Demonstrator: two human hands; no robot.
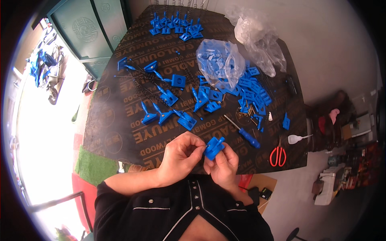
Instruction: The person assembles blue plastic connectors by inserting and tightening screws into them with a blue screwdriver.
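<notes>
Blue plastic part (214,147) sits between both hands, near table edge. Right hand (223,162) closed around it from below; left hand (180,156) fingertips pinch its left side.

Blue bracket (214,147): smooth plastic, slightly glossy. Board (120,132): dark plywood, matt film face. Bag (259,38): thin clear plastic, crinkled, shiny. Scissors (278,154): red plastic handles, metal blades. Screwdriver (243,132): metal shaft, blue plastic handle.
</notes>
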